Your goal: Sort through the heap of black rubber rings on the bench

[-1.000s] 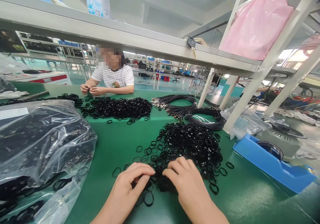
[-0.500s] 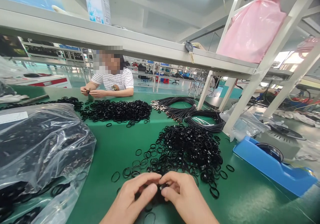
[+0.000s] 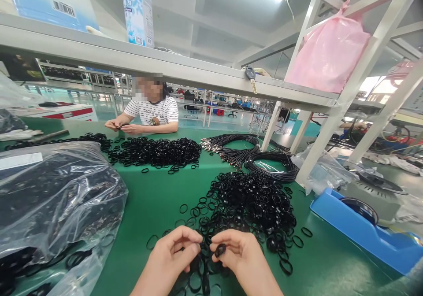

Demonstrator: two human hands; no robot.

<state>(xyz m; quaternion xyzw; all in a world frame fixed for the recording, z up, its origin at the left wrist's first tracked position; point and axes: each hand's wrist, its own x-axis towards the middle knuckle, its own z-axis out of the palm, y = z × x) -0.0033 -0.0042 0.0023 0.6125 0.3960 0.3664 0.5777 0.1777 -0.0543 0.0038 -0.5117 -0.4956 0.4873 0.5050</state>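
Observation:
Many thin black rings [image 3: 254,199] lie heaped on the green table, the heap spreading down toward my hands. My right hand [image 3: 244,254] pinches a small black ring [image 3: 220,249] between thumb and fingers. Just to its left, my left hand [image 3: 173,254] is closed with thumb against fingertips. Whatever it may hold is hidden by the fingers. A narrow gap separates the two hands. Below and between them, more loose black rings [image 3: 194,282] rest on the table.
A clear plastic bag of black parts [image 3: 66,190] sits at left. Another ring pile [image 3: 158,150] lies before a seated person [image 3: 155,111] handling something small. Coiled black cables [image 3: 231,148] lie behind. At right stands a blue tape dispenser [image 3: 360,230]; a shelf [image 3: 198,69] crosses above.
My hands have moved from fingertips touching to slightly apart, and the black ring in my right hand now shows. The whole view has shifted slightly upward.

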